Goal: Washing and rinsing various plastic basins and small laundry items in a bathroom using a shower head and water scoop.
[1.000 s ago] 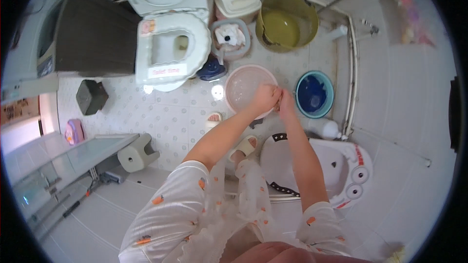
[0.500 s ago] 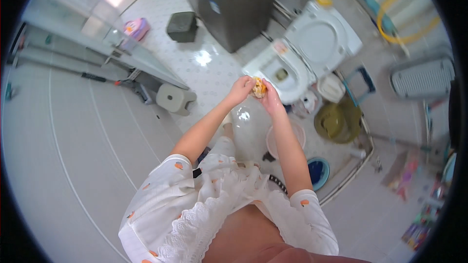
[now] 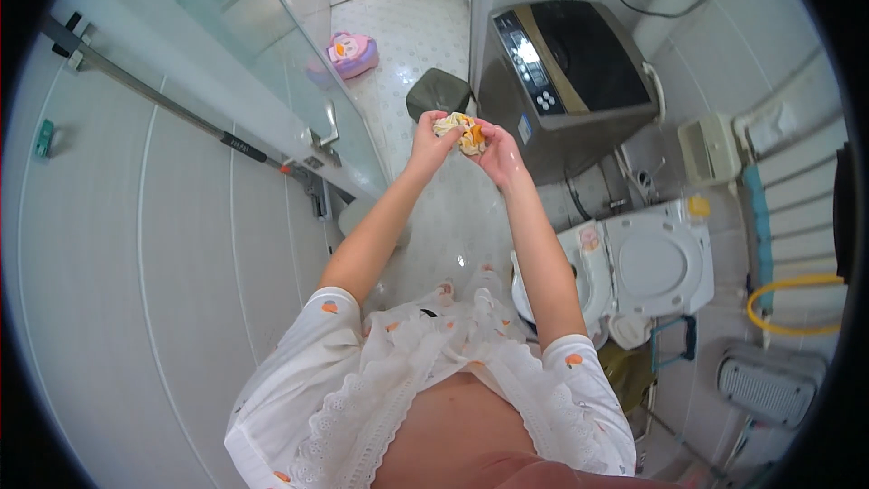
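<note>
Small wadded cloth [image 3: 460, 132], cream with orange, held up between left hand [image 3: 429, 141] and right hand [image 3: 497, 152] just near of the washing machine [image 3: 570, 81], fingers curled and pinching it from both sides; probably wet, light, limp, best gripped by the bunched middle.
</note>
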A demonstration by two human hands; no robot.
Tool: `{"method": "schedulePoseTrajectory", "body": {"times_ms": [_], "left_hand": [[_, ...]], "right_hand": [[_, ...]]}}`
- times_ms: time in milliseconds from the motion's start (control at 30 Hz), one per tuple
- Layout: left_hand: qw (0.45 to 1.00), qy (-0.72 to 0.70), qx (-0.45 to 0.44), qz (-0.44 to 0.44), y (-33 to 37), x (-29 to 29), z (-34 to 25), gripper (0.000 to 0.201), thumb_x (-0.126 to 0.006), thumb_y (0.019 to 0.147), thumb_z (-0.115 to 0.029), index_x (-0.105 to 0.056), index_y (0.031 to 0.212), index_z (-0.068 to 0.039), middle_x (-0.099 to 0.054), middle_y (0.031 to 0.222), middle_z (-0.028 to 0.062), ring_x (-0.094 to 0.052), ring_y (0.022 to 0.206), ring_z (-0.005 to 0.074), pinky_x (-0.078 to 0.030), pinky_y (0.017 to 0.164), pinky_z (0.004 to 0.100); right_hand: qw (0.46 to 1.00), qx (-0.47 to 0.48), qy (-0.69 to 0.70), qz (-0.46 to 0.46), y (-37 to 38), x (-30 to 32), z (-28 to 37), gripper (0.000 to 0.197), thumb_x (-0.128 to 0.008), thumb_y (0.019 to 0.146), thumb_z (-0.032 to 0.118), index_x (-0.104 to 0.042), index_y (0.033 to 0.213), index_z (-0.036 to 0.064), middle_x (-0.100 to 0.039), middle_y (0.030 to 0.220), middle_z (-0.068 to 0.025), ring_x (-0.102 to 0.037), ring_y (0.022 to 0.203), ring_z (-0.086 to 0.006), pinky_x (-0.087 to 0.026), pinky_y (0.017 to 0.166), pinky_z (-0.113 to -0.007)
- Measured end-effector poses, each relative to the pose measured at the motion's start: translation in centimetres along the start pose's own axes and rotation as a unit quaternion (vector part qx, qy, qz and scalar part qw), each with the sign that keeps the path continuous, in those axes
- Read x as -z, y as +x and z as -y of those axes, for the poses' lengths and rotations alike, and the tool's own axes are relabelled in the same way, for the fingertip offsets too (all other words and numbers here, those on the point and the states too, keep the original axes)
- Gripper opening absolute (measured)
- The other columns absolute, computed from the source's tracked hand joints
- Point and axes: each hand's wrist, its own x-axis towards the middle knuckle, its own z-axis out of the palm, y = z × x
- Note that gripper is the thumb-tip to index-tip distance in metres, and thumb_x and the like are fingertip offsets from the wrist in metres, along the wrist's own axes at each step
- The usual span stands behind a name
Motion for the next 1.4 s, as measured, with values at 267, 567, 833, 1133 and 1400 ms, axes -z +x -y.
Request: {"method": "schedulePoseTrajectory", "body": {"times_ms": [267,567,833,1133,1400], "left_hand": [[0.984,0.009,0.026,-0.175,15.6,1.6,1.2,0.042,-0.068,0.075,-0.02,-0.046,0.105,0.0,-0.056,0.095,0.012,-0.057,0.084,0.0174,-0.048,0.071,0.0271],[0.963,-0.013,0.075,-0.257,26.1,11.2,0.6,0.039,-0.064,0.077,-0.015,-0.045,0.111,-0.008,-0.056,0.095,0.0031,-0.056,0.076,0.0106,-0.046,0.059,0.0243],[0.951,0.031,0.079,-0.296,36.4,19.1,3.1,0.032,-0.065,0.07,-0.006,-0.045,0.096,-0.007,-0.055,0.088,0.0047,-0.055,0.071,0.0104,-0.044,0.056,0.024],[0.947,0.15,0.019,-0.284,51.5,25.3,3.8,0.024,-0.069,0.074,-0.015,-0.048,0.082,-0.006,-0.056,0.075,0.003,-0.051,0.063,0.0088,-0.042,0.056,0.0236],[0.965,0.129,0.052,-0.224,66.6,27.4,4.8,0.028,-0.067,0.076,-0.02,-0.047,0.085,-0.002,-0.056,0.072,0.007,-0.054,0.062,0.0126,-0.045,0.055,0.0264]], "right_hand": [[0.984,-0.064,-0.115,0.121,17.1,-2.9,6.3,0.04,-0.044,0.083,0.007,-0.04,0.122,0.005,-0.048,0.116,-0.0098,-0.05,0.105,-0.0212,-0.043,0.088,-0.036],[0.97,-0.148,-0.114,0.158,34.7,-10.7,5.0,0.04,-0.049,0.08,0.003,-0.043,0.119,0.0023,-0.049,0.113,-0.012,-0.052,0.1,-0.0237,-0.047,0.083,-0.038],[0.978,-0.112,-0.16,0.075,49.2,-16.9,4.3,0.037,-0.048,0.077,-0.006,-0.048,0.114,-0.0004,-0.054,0.105,-0.012,-0.054,0.097,-0.0234,-0.048,0.079,-0.034],[0.99,-0.024,-0.129,0.052,62.4,-22.8,8.9,0.036,-0.049,0.079,-0.005,-0.047,0.115,-0.0007,-0.054,0.104,-0.0119,-0.053,0.094,-0.0212,-0.045,0.081,-0.033],[0.992,0.046,-0.117,0.028,77.1,-24.6,12.8,0.032,-0.048,0.08,-0.006,-0.05,0.111,-0.0003,-0.056,0.101,-0.0123,-0.056,0.089,-0.0213,-0.048,0.078,-0.031]]}}
